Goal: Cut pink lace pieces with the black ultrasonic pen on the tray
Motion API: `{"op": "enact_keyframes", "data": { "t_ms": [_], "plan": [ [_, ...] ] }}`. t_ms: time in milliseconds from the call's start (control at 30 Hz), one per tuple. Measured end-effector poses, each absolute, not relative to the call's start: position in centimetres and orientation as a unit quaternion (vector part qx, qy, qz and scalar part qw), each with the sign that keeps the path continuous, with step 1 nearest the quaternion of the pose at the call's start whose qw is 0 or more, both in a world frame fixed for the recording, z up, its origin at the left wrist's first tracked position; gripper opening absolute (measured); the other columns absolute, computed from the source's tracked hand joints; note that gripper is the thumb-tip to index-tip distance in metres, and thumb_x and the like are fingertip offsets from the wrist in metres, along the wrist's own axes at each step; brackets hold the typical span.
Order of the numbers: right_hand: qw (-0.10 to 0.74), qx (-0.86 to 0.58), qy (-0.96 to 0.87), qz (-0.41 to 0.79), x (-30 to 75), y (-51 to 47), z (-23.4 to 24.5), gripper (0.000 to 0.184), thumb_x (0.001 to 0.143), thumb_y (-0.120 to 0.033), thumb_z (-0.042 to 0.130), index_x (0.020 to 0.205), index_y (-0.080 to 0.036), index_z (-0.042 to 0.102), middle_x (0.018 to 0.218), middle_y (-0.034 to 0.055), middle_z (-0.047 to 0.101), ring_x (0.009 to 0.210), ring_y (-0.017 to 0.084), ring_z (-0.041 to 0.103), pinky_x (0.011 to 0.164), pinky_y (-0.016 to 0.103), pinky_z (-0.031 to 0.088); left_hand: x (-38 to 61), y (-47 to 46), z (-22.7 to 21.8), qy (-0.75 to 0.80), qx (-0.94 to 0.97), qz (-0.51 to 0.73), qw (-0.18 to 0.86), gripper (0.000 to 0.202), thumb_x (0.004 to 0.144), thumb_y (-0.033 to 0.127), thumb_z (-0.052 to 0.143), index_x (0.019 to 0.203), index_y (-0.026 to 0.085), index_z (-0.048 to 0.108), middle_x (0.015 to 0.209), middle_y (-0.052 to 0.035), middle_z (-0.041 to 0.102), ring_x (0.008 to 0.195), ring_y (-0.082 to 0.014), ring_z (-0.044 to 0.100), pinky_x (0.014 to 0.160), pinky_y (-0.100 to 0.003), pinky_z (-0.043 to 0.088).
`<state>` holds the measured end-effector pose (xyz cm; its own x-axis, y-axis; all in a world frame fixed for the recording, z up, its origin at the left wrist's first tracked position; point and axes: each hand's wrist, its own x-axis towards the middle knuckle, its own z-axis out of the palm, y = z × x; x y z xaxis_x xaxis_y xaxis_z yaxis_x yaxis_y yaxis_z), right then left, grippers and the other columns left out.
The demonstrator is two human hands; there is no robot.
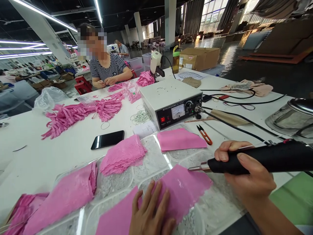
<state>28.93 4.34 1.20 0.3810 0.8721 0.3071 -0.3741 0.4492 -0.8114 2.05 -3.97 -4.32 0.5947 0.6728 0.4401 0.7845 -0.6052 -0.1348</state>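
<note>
My left hand (153, 209) lies flat with its fingers spread, pressing on a pink fabric piece (179, 189) on the clear plastic sheet (117, 186). Another pink piece (117, 213) lies just left of that hand, partly under it. Wrapped round the black barrel of a handheld ultrasonic cutter (264, 158) is my right hand (251, 173). The cutter's thin metal tip reaches the upper edge of the fabric; whether it presses on it I cannot tell. Beyond lie stacks of pink pieces: one in the middle (123, 155), one on the right (181, 139), one on the left (66, 192).
Behind the stacks stands a control box (171, 101), its cable running to the cutter. Orange thread snips (204, 134), a phone (107, 139) and bundled pink strips (83, 114) lie around it. A glass jar (288, 117) stands at right. Across the table sits a person (110, 68).
</note>
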Motion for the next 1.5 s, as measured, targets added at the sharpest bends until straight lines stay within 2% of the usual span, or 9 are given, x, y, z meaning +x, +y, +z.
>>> {"op": "enact_keyframes", "data": {
  "t_ms": [400,667,867,1100,1333,1500],
  "plan": [
    [0.759,-0.309,-0.399,0.411,28.2,4.6,1.2,0.01,0.073,-0.029,0.068,0.074,-0.02,0.064,0.068,0.0007,0.057,0.056,0.013,0.052,0.052,0.028,0.049,2.0,-3.9,-4.3,-0.417,-0.877,-0.176,0.162,0.04,0.092,0.035,0.054,0.129,0.022,0.059,0.136,-0.0061,0.057,0.125,-0.0252,0.05,0.103,-0.038,0.029],
    [0.749,-0.319,-0.417,0.404,28.1,4.7,1.1,0.005,0.074,-0.026,0.065,0.075,-0.022,0.065,0.072,0.0011,0.058,0.058,0.014,0.053,0.055,0.03,0.05,2.1,-4.0,-4.6,-0.428,-0.871,-0.191,0.149,0.037,0.093,0.034,0.054,0.128,0.023,0.06,0.132,-0.005,0.06,0.124,-0.0235,0.052,0.108,-0.036,0.025],
    [0.769,-0.337,-0.375,0.393,30.0,4.5,1.3,0.008,0.068,-0.029,0.064,0.071,-0.022,0.065,0.069,0.0009,0.055,0.052,0.012,0.048,0.05,0.029,0.046,2.3,-4.2,-5.3,-0.452,-0.858,-0.215,0.115,0.034,0.095,0.032,0.05,0.127,0.025,0.061,0.131,-0.0059,0.061,0.124,-0.0229,0.052,0.111,-0.038,0.023],
    [0.767,-0.374,-0.344,0.392,32.2,3.1,1.4,0.012,0.065,-0.034,0.068,0.069,-0.024,0.064,0.068,0.0011,0.048,0.052,0.014,0.042,0.046,0.031,0.046,2.2,-4.3,-5.4,-0.451,-0.862,-0.187,0.135,0.039,0.094,0.028,0.05,0.132,0.023,0.057,0.133,-0.0085,0.059,0.128,-0.0258,0.049,0.111,-0.041,0.024],
    [0.765,-0.354,-0.358,0.401,32.0,3.4,1.2,0.016,0.064,-0.035,0.073,0.071,-0.022,0.065,0.068,0.0,0.05,0.05,0.012,0.045,0.047,0.029,0.048,2.1,-4.2,-5.3,-0.445,-0.863,-0.19,0.145,0.036,0.094,0.027,0.05,0.129,0.023,0.059,0.133,-0.0081,0.059,0.129,-0.0245,0.048,0.113,-0.042,0.021],
    [0.763,-0.347,-0.376,0.394,31.3,3.6,0.9,0.015,0.067,-0.035,0.072,0.074,-0.023,0.068,0.071,0.001,0.055,0.05,0.012,0.048,0.049,0.029,0.048,2.1,-4.3,-5.4,-0.452,-0.86,-0.19,0.139,0.042,0.093,0.027,0.052,0.135,0.025,0.053,0.132,-0.0082,0.059,0.129,-0.0252,0.048,0.111,-0.041,0.026]
  ]
}}
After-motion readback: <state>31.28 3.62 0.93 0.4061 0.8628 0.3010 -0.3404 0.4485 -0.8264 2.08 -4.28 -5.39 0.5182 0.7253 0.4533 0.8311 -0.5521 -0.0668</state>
